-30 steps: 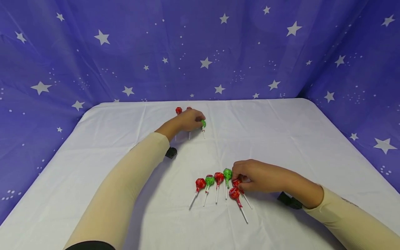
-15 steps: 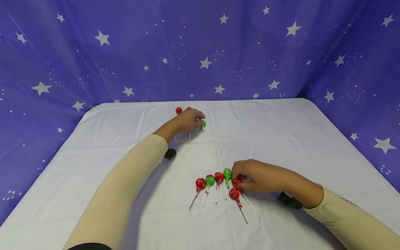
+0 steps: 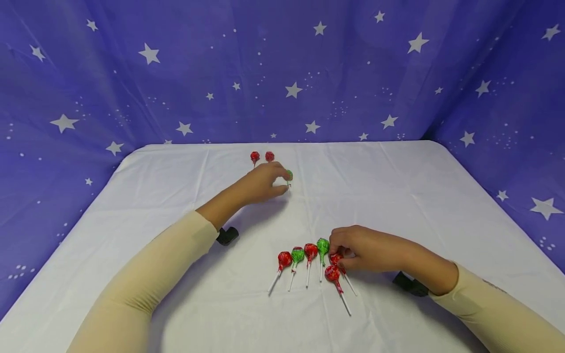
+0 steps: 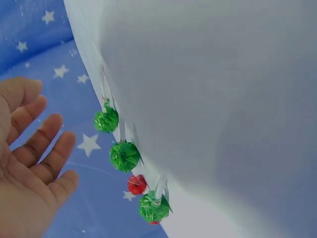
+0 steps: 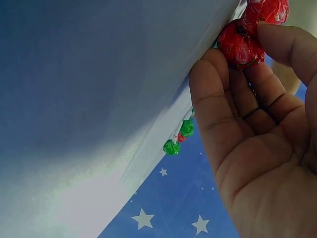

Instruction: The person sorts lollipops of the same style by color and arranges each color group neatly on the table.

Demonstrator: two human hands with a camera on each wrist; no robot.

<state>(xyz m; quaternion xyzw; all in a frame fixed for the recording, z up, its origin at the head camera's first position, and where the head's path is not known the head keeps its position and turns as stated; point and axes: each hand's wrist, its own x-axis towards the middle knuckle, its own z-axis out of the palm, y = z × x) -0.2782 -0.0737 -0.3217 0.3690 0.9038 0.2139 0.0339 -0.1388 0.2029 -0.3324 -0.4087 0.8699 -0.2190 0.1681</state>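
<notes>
At the far side of the white table, my left hand (image 3: pixel 262 184) hovers with relaxed, parted fingers near a green-wrapped lollipop (image 3: pixel 289 175). The left wrist view shows that hand apart from several lollipops, among them a green one (image 4: pixel 124 156). Two red lollipops, one left (image 3: pixel 254 156) and one right (image 3: pixel 269 156), lie beyond it, their sticks partly hidden. Closer in, my right hand (image 3: pixel 368 249) pinches a red lollipop (image 3: pixel 336 259) between thumb and fingers, at the right end of a row. Another red lollipop (image 3: pixel 332 273) lies against it, slightly nearer to me.
Left of my right hand, the row holds a green lollipop (image 3: pixel 323 246), a red one (image 3: pixel 311 251), another green one (image 3: pixel 297 254) and a red one (image 3: pixel 284 259). White cloth (image 3: pixel 397 196) covers the table. A purple starred curtain (image 3: pixel 247 73) hangs behind it.
My left hand has drawn back toward me and its fingers have spread away from the green lollipop. Both far red lollipop heads now show fully. The right hand has stayed in place.
</notes>
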